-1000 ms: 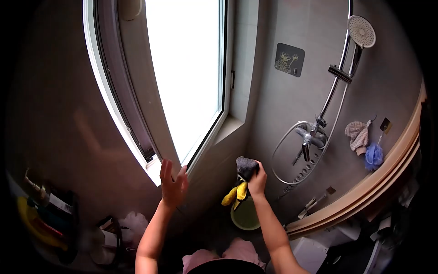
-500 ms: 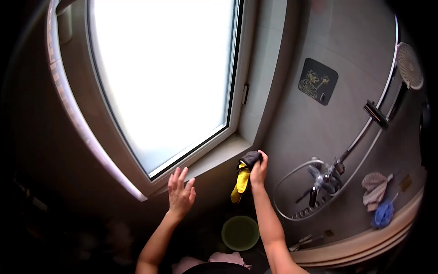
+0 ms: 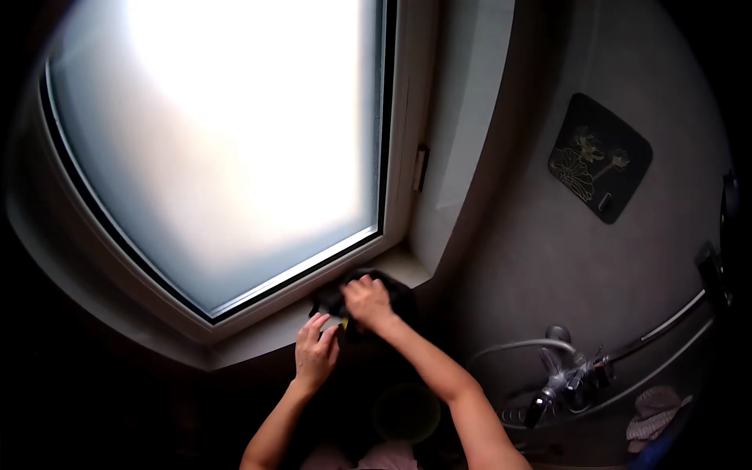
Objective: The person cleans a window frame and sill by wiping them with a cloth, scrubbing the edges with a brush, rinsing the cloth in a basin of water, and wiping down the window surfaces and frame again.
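Note:
My right hand grips a dark cloth at the windowsill, just below the window frame. A small bit of yellow shows under the cloth, between my two hands. Just left of it, my left hand has its fingers apart and holds nothing, close to the sill's front edge. Above both hands stands the frosted window, bright with light. Part of the cloth is hidden behind my right hand.
A green basin sits low in shadow beneath the hands. On the right wall are a dark flower-patterned plate, a shower mixer with its hose, and a hanging checked cloth. The window frame borders the left side.
My right hand has moved left with the dark cloth onto the sill, close to my left hand. The view has turned right and nearer the window, which now looks closer to the wall opening.

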Tool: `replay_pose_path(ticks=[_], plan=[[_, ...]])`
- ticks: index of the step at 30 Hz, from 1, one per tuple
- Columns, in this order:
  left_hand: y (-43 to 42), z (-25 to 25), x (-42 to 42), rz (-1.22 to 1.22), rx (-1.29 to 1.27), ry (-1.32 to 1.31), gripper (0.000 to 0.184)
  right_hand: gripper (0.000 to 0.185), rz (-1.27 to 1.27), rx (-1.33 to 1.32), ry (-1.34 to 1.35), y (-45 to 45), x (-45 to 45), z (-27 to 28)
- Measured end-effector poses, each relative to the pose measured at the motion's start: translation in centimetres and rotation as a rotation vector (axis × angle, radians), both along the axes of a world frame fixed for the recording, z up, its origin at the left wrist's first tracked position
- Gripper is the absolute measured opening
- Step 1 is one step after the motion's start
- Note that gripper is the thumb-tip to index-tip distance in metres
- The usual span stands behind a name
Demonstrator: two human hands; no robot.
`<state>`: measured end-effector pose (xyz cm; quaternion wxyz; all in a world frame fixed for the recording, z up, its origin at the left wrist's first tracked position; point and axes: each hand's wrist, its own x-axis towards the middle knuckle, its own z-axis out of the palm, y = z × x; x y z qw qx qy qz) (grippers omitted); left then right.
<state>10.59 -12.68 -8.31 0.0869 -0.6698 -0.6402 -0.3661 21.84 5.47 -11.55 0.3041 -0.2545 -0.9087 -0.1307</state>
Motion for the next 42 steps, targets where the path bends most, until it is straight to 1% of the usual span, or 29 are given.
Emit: replay_pose_path(ticks=[1,2,3,4,6,7,10,13,14,15,16,18,20,21,22,23,24,25,26,28,29,30,32,33,34,38,40,41,42], plan=[[0.7,-0.2,0.4,0.000,-0.020,-0.004,0.027,0.013,-0.084,-0.039,-0.003,2.2,1.0,0.1],[1.5,-0.5,0.8,0.001,-0.012,-0.013,0.027,0.015,-0.120,-0.036,0.050,4.2,1.8,-0.4],[2.3,-1.0,1.2,-0.006,-0.015,-0.037,0.027,0.017,-0.159,-0.027,0.019,5.7,2.7,-0.6],[3.0,-1.2,1.5,-0.013,-0.019,-0.058,0.027,0.024,-0.282,-0.122,-0.128,7.0,3.3,-0.7],[3.9,-1.1,1.8,-0.063,-0.041,-0.055,0.027,0.031,-0.479,-0.165,-0.109,9.1,4.3,-0.3],[4.3,-1.1,1.9,-0.079,-0.028,-0.047,0.027,0.031,-0.481,-0.170,-0.108,9.3,4.1,-0.3],[5.5,-1.4,2.0,-0.109,-0.035,-0.047,0.027,0.042,-0.500,-0.234,-0.193,9.4,3.9,-0.2],[8.6,-0.7,3.2,-0.196,-0.023,-0.024,0.025,0.045,-0.666,-0.292,-0.206,9.4,2.2,0.2],[9.8,-0.3,3.4,-0.210,0.004,-0.010,0.024,0.045,-0.675,-0.293,-0.206,9.3,2.0,0.3],[10.5,0.1,3.4,-0.215,0.007,-0.015,0.024,0.043,-0.758,-0.470,-0.145,9.7,1.9,-0.1],[11.2,0.4,3.2,-0.189,0.024,-0.036,0.023,0.040,-0.793,-0.488,-0.123,9.5,2.3,-0.1],[11.8,0.4,2.3,-0.176,0.048,-0.061,0.023,0.034,-0.849,-0.422,-0.082,7.7,3.7,-0.4],[12.0,-0.3,1.6,-0.165,0.019,-0.068,0.022,0.029,-0.860,-0.309,-0.040,5.4,4.7,-0.2],[12.1,-0.8,1.3,-0.195,0.022,-0.063,0.023,0.025,-0.778,-0.250,-0.019,4.1,4.6,0.0],[12.1,-0.9,1.2,-0.209,0.014,-0.055,0.028,0.022,-0.696,-0.191,0.002,3.3,4.4,0.0],[12.3,-1.1,1.2,-0.213,0.022,-0.066,0.032,0.023,-0.579,-0.213,-0.035,3.3,4.3,0.2],[12.4,-1.1,1.3,-0.217,0.025,-0.078,0.035,0.029,-0.482,-0.206,-0.034,3.5,4.6,0.4],[12.7,-1.3,1.4,-0.227,-0.005,-0.075,0.046,0.030,-0.401,-0.215,-0.034,4.2,5.0,0.6],[13.5,-1.4,1.8,-0.235,-0.003,-0.080,0.046,0.032,-0.322,-0.229,-0.034,4.8,5.4,0.7],[14.9,-1.9,3.1,-0.205,-0.019,-0.101,0.055,0.031,-0.368,-0.212,-0.077,6.1,5.4,0.4],[15.9,-2.1,3.7,-0.220,-0.074,-0.091,0.057,0.031,-0.400,-0.189,-0.118,7.0,5.2,0.4],[17.4,-2.9,4.4,-0.226,-0.071,-0.091,0.057,0.030,-0.493,-0.221,-0.194,8.0,4.6,0.1],[20.2,-4.7,5.6,-0.178,-0.106,-0.186,0.056,0.027,-0.589,-0.281,-0.253,9.6,3.9,-0.3],[21.2,-4.8,5.9,-0.214,-0.159,-0.258,0.056,0.025,-0.625,-0.284,-0.282,10.0,3.7,-0.2],[22.0,-5.1,5.6,-0.240,-0.132,-0.250,0.056,0.024,-0.661,-0.290,-0.314,10.3,3.6,-0.1],[21.9,-4.4,4.5,-0.286,-0.168,-0.277,0.055,0.023,-0.793,-0.378,-0.293,9.6,2.4,0.6],[22.0,-4.3,3.4,-0.439,-0.239,-0.291,0.054,0.024,-0.888,-0.412,-0.291,8.2,2.2,0.3],[21.1,-4.4,3.3,-0.436,-0.203,-0.194,0.054,0.025,-0.973,-0.364,-0.216,7.5,2.2,-0.9],[20.1,-4.1,3.4,-0.471,-0.193,-0.165,0.055,0.024,-1.010,-0.282,-0.139,6.0,2.7,-1.3]])
